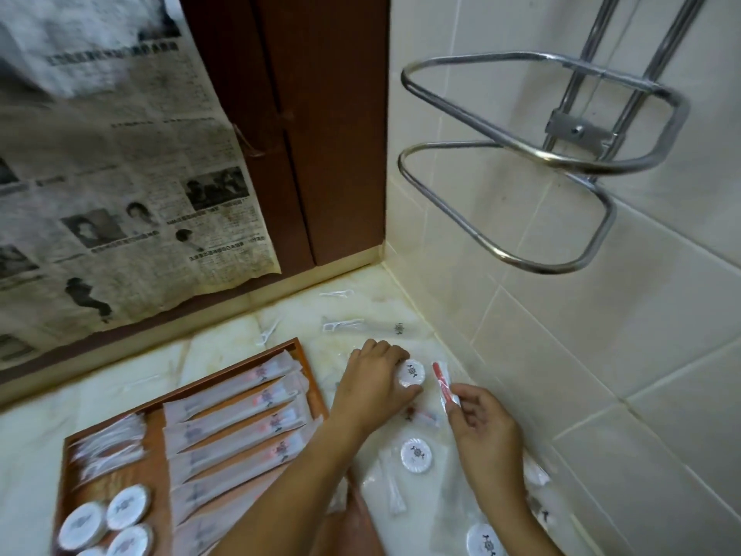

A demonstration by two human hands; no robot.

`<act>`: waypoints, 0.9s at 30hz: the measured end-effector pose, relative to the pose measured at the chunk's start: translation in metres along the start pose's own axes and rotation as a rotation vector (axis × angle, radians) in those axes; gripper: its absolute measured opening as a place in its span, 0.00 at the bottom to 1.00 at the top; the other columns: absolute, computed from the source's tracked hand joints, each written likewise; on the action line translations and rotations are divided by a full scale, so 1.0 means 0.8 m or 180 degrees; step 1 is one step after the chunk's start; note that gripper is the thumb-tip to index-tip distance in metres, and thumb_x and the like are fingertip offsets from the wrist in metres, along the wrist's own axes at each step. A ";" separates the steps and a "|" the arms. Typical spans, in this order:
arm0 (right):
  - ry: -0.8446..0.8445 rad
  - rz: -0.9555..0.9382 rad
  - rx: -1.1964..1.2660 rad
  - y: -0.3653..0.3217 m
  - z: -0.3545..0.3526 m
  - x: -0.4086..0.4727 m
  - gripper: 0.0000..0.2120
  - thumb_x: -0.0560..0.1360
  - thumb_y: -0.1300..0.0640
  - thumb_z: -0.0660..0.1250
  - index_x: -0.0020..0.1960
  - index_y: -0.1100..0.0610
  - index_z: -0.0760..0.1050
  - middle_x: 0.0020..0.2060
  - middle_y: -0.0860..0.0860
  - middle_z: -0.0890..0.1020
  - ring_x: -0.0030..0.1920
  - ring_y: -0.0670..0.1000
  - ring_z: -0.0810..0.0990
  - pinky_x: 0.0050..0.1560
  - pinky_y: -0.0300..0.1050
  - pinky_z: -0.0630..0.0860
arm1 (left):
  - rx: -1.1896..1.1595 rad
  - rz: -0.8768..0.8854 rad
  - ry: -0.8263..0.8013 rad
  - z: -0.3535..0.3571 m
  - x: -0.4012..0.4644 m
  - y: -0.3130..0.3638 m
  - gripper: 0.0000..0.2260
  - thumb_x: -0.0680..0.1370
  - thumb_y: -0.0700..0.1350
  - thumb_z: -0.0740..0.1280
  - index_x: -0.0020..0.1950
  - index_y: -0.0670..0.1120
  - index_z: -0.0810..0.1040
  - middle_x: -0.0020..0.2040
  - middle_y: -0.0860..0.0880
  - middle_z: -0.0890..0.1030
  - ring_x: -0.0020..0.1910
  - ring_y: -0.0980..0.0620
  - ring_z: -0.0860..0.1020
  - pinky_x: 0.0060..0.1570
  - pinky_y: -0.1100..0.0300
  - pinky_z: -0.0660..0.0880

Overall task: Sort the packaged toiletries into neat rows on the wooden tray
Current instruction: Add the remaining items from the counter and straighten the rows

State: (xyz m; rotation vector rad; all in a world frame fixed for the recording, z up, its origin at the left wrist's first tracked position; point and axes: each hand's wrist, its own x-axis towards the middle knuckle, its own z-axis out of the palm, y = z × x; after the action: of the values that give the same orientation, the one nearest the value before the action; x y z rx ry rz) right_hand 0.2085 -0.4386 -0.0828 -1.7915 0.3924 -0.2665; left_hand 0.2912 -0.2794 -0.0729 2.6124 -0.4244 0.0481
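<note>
The wooden tray lies at the lower left on the marble counter. It holds a row of long white sachets, several round white soap packs and clear-wrapped items. To the right of the tray, my left hand grips a round white soap pack resting on the counter. My right hand pinches a clear packet with a red toothbrush. Another round soap pack lies between my forearms, and one more sits at the bottom edge.
Loose clear packets lie scattered toward the tiled corner. A chrome wall rack juts out above the counter on the right. Newspaper hangs over the left, beside a brown door frame.
</note>
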 end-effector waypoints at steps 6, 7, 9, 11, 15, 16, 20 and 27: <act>-0.0476 -0.0198 0.0061 -0.027 0.063 -0.023 0.11 0.74 0.66 0.71 0.48 0.50 0.81 0.40 0.47 0.85 0.41 0.48 0.84 0.46 0.47 0.80 | -0.0274 -0.0448 0.0514 -0.060 -0.069 -0.048 0.21 0.72 0.58 0.70 0.62 0.50 0.77 0.55 0.53 0.77 0.56 0.53 0.73 0.56 0.58 0.72; -0.0567 -0.0237 0.0042 -0.032 0.075 -0.030 0.11 0.74 0.66 0.71 0.48 0.50 0.81 0.40 0.46 0.85 0.41 0.48 0.84 0.46 0.47 0.81 | -0.0248 -0.0541 0.0574 -0.069 -0.084 -0.058 0.21 0.73 0.59 0.70 0.62 0.51 0.77 0.55 0.53 0.77 0.56 0.54 0.74 0.55 0.60 0.72; -0.0721 -0.0291 0.0025 -0.041 0.096 -0.043 0.11 0.74 0.66 0.71 0.48 0.50 0.81 0.40 0.45 0.85 0.40 0.46 0.84 0.45 0.47 0.81 | -0.0204 -0.0700 0.0694 -0.084 -0.112 -0.074 0.21 0.73 0.60 0.70 0.61 0.52 0.77 0.54 0.54 0.77 0.54 0.55 0.74 0.52 0.62 0.72; -0.0894 -0.0333 0.0030 -0.051 0.119 -0.061 0.11 0.73 0.66 0.71 0.49 0.51 0.81 0.41 0.44 0.85 0.40 0.45 0.84 0.45 0.47 0.81 | -0.0218 -0.0869 0.0822 -0.100 -0.144 -0.092 0.20 0.72 0.60 0.70 0.59 0.53 0.77 0.52 0.56 0.78 0.52 0.55 0.74 0.50 0.62 0.72; -0.1275 -0.0352 0.0091 -0.066 0.158 -0.104 0.11 0.74 0.66 0.71 0.49 0.51 0.81 0.41 0.43 0.85 0.41 0.45 0.84 0.46 0.43 0.81 | -0.0423 -0.1193 0.1099 -0.126 -0.209 -0.118 0.19 0.70 0.64 0.68 0.54 0.55 0.75 0.47 0.59 0.77 0.46 0.60 0.74 0.44 0.64 0.72; -0.1360 -0.0363 0.0099 -0.069 0.167 -0.116 0.11 0.74 0.67 0.71 0.49 0.51 0.81 0.41 0.44 0.85 0.41 0.45 0.84 0.45 0.43 0.81 | -0.0466 -0.1266 0.1160 -0.131 -0.226 -0.124 0.18 0.69 0.64 0.68 0.54 0.55 0.75 0.47 0.60 0.76 0.45 0.61 0.74 0.44 0.65 0.72; -0.1574 -0.0362 0.0074 -0.077 0.197 -0.159 0.13 0.73 0.68 0.71 0.48 0.50 0.81 0.39 0.43 0.85 0.39 0.44 0.83 0.43 0.39 0.80 | -0.0505 -0.1591 0.1238 -0.145 -0.293 -0.147 0.17 0.69 0.64 0.68 0.52 0.58 0.73 0.45 0.61 0.76 0.45 0.61 0.74 0.41 0.68 0.71; -0.1837 -0.0378 -0.0166 -0.077 0.219 -0.219 0.17 0.72 0.67 0.72 0.45 0.44 0.79 0.36 0.44 0.84 0.37 0.42 0.81 0.37 0.32 0.76 | -0.0075 -0.2238 0.1306 -0.148 -0.375 -0.178 0.18 0.70 0.64 0.70 0.54 0.56 0.75 0.50 0.57 0.77 0.47 0.55 0.76 0.43 0.64 0.73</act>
State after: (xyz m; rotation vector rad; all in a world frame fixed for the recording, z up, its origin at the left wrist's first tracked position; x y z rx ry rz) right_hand 0.1221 -0.1994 -0.0628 -1.8517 -0.1187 0.1836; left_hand 0.0544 -0.0183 -0.0679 2.4905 0.6271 0.3272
